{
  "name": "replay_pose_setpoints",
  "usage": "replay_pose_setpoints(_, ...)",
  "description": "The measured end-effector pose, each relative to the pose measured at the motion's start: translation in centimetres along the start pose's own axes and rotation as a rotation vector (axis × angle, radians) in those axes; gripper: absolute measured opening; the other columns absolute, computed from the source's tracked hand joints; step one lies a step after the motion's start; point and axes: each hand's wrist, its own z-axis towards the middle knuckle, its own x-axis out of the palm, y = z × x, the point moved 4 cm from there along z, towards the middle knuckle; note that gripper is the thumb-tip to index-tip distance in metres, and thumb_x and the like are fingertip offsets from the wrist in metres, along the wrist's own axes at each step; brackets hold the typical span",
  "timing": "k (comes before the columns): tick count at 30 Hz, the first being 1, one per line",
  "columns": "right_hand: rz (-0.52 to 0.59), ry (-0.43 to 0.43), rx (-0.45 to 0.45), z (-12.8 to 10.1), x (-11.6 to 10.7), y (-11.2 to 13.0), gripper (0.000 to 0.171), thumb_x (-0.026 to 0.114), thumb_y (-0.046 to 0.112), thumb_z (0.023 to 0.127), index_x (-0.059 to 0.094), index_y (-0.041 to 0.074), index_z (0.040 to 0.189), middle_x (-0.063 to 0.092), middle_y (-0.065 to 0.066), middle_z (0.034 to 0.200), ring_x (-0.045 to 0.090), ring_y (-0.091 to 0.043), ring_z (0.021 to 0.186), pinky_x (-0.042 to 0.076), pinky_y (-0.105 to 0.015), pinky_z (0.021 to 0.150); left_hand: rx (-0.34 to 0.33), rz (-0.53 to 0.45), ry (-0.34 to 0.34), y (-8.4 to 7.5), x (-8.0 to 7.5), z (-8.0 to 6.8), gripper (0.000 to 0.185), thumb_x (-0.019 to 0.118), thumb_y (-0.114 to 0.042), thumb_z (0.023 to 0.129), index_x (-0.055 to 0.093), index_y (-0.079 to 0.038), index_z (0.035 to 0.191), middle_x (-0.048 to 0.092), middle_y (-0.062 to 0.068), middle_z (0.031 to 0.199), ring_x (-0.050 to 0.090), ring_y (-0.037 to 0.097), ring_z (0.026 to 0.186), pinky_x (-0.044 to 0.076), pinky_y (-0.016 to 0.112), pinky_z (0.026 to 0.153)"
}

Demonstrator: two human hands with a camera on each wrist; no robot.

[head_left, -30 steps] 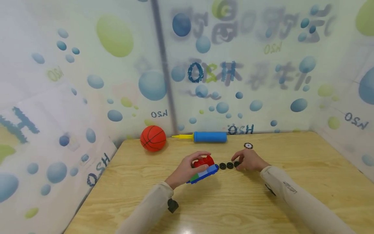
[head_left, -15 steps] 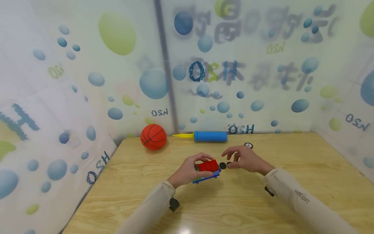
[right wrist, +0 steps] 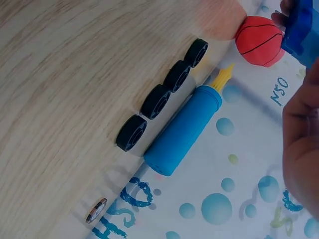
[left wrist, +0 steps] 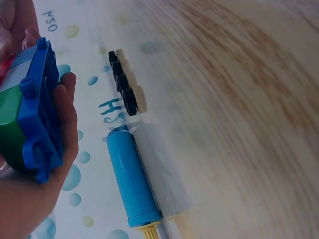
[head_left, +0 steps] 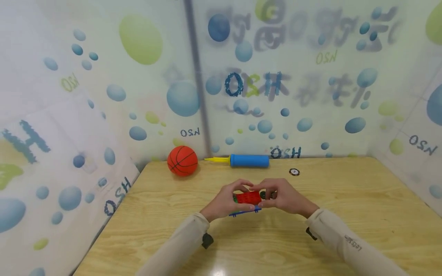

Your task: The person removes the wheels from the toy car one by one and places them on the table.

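Note:
My left hand (head_left: 224,202) holds a toy block car above the table, thumb on the near side and fingers at the back. The block car (head_left: 249,197) has red bricks on top; green and light blue bricks sit on a blue chassis (left wrist: 41,112) in the left wrist view. At the car's right end, my right hand (head_left: 290,197) grips it with curled fingers and thumb, partly hiding it. Behind that hand, several black toy wheels (right wrist: 131,133) stand in a row on the table, mostly hidden in the head view.
A red toy basketball (head_left: 182,161) sits at the back left of the wooden table (head_left: 276,241). Beside it lies a blue hand pump (head_left: 249,160) with a yellow nozzle. A round black-and-white disc (head_left: 294,172) lies further right. Patterned sheets (head_left: 310,96) rise behind the table.
My right hand has moved left from the row of wheels to the car's right end. The left hand has turned the car so the red bricks face up, shifting it slightly right.

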Motion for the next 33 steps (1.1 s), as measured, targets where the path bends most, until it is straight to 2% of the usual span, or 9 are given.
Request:
replay_pose_setpoints(3, -0.018, -0.012, -0.039, -0.1, 0.2, 0.1, 0.039, 0.080, 0.017, 0.085, 0.072, 0.012, 0.123, 0.072, -0.004, 0.104, 0.054, -0.005, 0.066, 0.052, -0.024, 0.059, 0.016, 0.022, 0.014, 0.1, 0.1, 0.0, 0.051, 0.078, -0.029, 0.088, 0.056, -0.025, 0.134, 0.063, -0.003, 0.129, 0.057, 0.014, 0.120, 0.054, 0.035, 0.101)
replay_pose_setpoints(7, 0.012, -0.028, -0.060, -0.3, 0.1, -0.2, 0.038, 0.078, 0.014, 0.086, 0.072, 0.008, 0.123, 0.070, -0.007, 0.101, 0.053, -0.004, 0.064, 0.051, -0.023, 0.058, 0.036, 0.019, 0.021, 0.2, -0.1, -0.2, 0.050, 0.078, -0.026, 0.088, 0.057, -0.025, 0.134, 0.062, -0.004, 0.133, 0.055, 0.018, 0.123, 0.053, 0.031, 0.098)
replay_pose_setpoints(13, 0.066, -0.064, 0.012, -0.7, -0.2, -1.3, 0.039, 0.078, 0.015, 0.087, 0.071, 0.004, 0.123, 0.065, -0.008, 0.098, 0.052, -0.006, 0.058, 0.052, -0.027, 0.053, 0.054, -0.005, -0.067, 0.6, -1.3, -1.6, 0.050, 0.078, -0.017, 0.087, 0.058, -0.018, 0.132, 0.064, 0.009, 0.136, 0.061, 0.028, 0.124, 0.052, 0.047, 0.103)
replay_pose_setpoints(17, 0.097, -0.060, 0.065, -1.0, 0.0, -1.8, 0.041, 0.078, 0.017, 0.087, 0.070, 0.004, 0.125, 0.064, -0.009, 0.098, 0.052, -0.008, 0.057, 0.053, -0.030, 0.052, 0.066, 0.038, -0.114, 1.0, -1.8, -2.2, 0.048, 0.079, -0.016, 0.086, 0.060, -0.018, 0.130, 0.068, 0.008, 0.128, 0.064, 0.025, 0.117, 0.052, 0.052, 0.100)
replay_pose_setpoints(21, 0.081, -0.049, 0.057, -1.1, 0.3, -2.2, 0.040, 0.079, 0.016, 0.086, 0.071, 0.004, 0.123, 0.065, -0.010, 0.096, 0.052, -0.008, 0.060, 0.051, -0.026, 0.054, 0.084, 0.091, -0.104, 1.3, -1.7, -2.3, 0.046, 0.079, -0.016, 0.086, 0.063, -0.021, 0.129, 0.069, 0.001, 0.121, 0.064, 0.018, 0.110, 0.055, 0.044, 0.094)
replay_pose_setpoints(26, -0.009, -0.018, 0.049, -0.4, 0.6, -2.3, 0.036, 0.081, 0.013, 0.082, 0.074, 0.013, 0.118, 0.068, -0.003, 0.094, 0.055, -0.006, 0.064, 0.051, -0.023, 0.059, 0.101, 0.200, -0.083, 1.4, -1.6, -2.3, 0.041, 0.078, -0.013, 0.087, 0.068, -0.021, 0.126, 0.066, 0.000, 0.118, 0.062, 0.017, 0.106, 0.056, 0.033, 0.086)
replay_pose_setpoints(33, -0.048, 0.044, 0.080, 0.3, 1.2, -2.3, 0.037, 0.082, 0.009, 0.079, 0.076, 0.014, 0.115, 0.071, -0.001, 0.097, 0.055, -0.006, 0.064, 0.051, -0.023, 0.059, 0.063, 0.285, -0.031, 1.7, -1.6, -2.3, 0.041, 0.077, -0.011, 0.087, 0.069, -0.020, 0.126, 0.065, -0.002, 0.113, 0.060, 0.015, 0.104, 0.056, 0.025, 0.084)
